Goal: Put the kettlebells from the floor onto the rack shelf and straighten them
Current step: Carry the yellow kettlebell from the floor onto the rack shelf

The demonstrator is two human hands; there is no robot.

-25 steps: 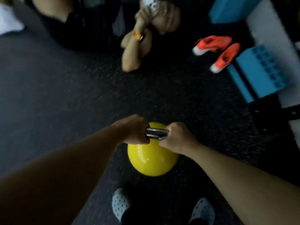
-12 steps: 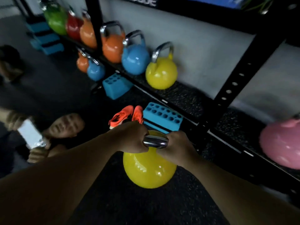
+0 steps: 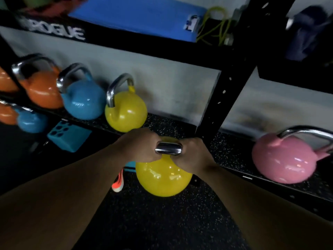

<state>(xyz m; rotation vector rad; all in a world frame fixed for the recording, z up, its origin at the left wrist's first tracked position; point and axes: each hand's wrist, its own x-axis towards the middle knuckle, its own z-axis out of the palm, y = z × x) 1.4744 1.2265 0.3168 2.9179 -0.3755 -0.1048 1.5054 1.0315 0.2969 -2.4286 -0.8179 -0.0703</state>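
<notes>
Two bare forearms reach forward from the bottom edge, and both hands wrap one chrome handle (image 3: 168, 148). The left hand (image 3: 139, 144) closes on the handle's left end and the right hand (image 3: 193, 154) on its right end, so each grip is shut tight around the bar with a short bright stretch of metal showing between them. Below the hands hangs the held yellow kettlebell (image 3: 163, 177), its round body above the dark speckled floor (image 3: 162, 222) and just in front of the front edge of the rack shelf (image 3: 232, 152). Whether it is fully clear of the floor cannot be told.

Just left of it, an orange shoe (image 3: 118, 183) lies on the floor, partly hidden by the left forearm. Further left sits a blue block (image 3: 69, 135) with round holes in its face.

On the shelf to the right, beyond the black upright post (image 3: 226, 98), a pink kettlebell (image 3: 284, 159) rests tilted, its handle leaning right. On the shelf to the left stands a second yellow kettlebell (image 3: 126, 111), upright, and beside it a blue kettlebell (image 3: 82, 101) and an orange kettlebell (image 3: 42, 89), close together in a row against the pale wall. A smaller blue one (image 3: 31, 121) sits lower, blurred.

Above, the upper shelf carries a blue mat (image 3: 137, 17) and yellow-green bands (image 3: 216, 24).
</notes>
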